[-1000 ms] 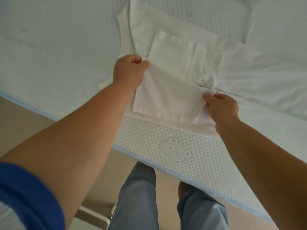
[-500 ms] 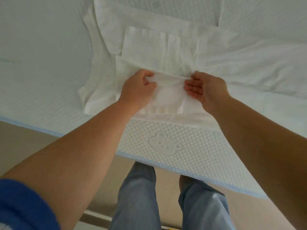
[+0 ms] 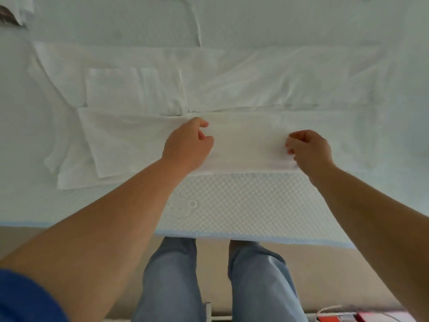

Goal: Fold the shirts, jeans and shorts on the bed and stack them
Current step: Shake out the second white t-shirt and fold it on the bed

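Observation:
A white shirt (image 3: 267,89) lies spread flat across the bed (image 3: 232,205), with its near side folded inward into a long band (image 3: 246,145). One sleeve (image 3: 130,91) is folded over the body at the left. My left hand (image 3: 188,145) rests on the folded band near its middle, fingers loosely curled. My right hand (image 3: 308,149) sits on the same band further right, fingers curled over the cloth. The frame is blurred, and whether either hand pinches the fabric cannot be told.
The bed's near edge (image 3: 232,235) with a blue trim runs across the lower view, with my legs in jeans (image 3: 171,280) standing against it. A red object (image 3: 332,318) lies on the floor at the lower right. Something dark (image 3: 9,17) sits at the far left top corner.
The sleeve that both hands held has been laid down on the shirt. Both hands have moved to the right along the near folded band and spread apart; the view shifted right.

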A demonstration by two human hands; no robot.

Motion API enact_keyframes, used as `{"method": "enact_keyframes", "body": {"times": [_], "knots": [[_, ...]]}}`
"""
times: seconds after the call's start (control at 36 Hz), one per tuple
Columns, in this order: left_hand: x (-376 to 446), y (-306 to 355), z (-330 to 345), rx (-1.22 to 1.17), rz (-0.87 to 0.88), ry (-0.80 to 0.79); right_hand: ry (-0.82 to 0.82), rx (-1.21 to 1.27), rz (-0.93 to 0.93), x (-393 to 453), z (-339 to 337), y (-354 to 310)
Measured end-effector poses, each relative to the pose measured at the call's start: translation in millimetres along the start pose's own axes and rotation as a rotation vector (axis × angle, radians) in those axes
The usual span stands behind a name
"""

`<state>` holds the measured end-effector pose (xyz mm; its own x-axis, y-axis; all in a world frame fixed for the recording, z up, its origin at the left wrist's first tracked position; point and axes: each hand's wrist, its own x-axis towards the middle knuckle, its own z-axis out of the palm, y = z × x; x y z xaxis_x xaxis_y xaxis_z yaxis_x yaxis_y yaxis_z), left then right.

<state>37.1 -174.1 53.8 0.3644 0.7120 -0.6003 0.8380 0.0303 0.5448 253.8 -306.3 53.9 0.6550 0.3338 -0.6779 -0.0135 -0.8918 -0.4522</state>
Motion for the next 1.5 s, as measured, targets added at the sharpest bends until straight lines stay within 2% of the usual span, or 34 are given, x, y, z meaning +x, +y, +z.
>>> {"method": "enact_keyframes", "body": {"times": [0.17, 0.25, 0.36, 0.44, 0.53, 0.69, 0.86, 1.0, 1.17, 1.28, 1.33, 1.39, 1.44, 1.5], "knots": [[1, 60, 35, 0.208, 0.232, 0.161, 0.289, -0.162, -0.031, 34, -81, 27], [8, 79, 53, 0.333, 0.252, 0.172, 0.375, -0.147, -0.002, 57, -113, 33], [16, 92, 77, 0.457, 0.220, 0.103, 0.352, -0.116, 0.024, 86, -138, 35], [17, 98, 88, 0.449, 0.186, 0.155, 0.317, -0.117, -0.037, 102, -144, 31], [19, 104, 92, 0.428, 0.174, 0.237, 0.273, -0.151, -0.011, 115, -145, 23], [40, 114, 90, 0.472, 0.212, 0.295, 0.308, -0.214, -0.037, 131, -146, 20], [63, 118, 87, 0.556, 0.253, 0.270, 0.214, -0.116, -0.022, 142, -151, 24], [73, 119, 75, 0.629, 0.377, 0.217, 0.179, -0.025, -0.042, 146, -168, 21], [64, 122, 66, 0.429, 0.447, 0.233, 0.136, -0.063, -0.065, 146, -174, 28], [57, 119, 70, 0.413, 0.417, 0.130, 0.120, -0.056, -0.053, 146, -172, 31], [59, 118, 72, 0.391, 0.397, 0.155, 0.133, -0.060, -0.045, 145, -171, 28], [64, 117, 72, 0.360, 0.414, 0.226, 0.242, -0.194, -0.143, 145, -170, 23], [73, 118, 72, 0.372, 0.453, 0.292, 0.348, -0.354, -0.372, 143, -166, 13], [85, 117, 75, 0.454, 0.452, 0.289, 0.333, -0.436, -0.607, 139, -153, -3]]}}
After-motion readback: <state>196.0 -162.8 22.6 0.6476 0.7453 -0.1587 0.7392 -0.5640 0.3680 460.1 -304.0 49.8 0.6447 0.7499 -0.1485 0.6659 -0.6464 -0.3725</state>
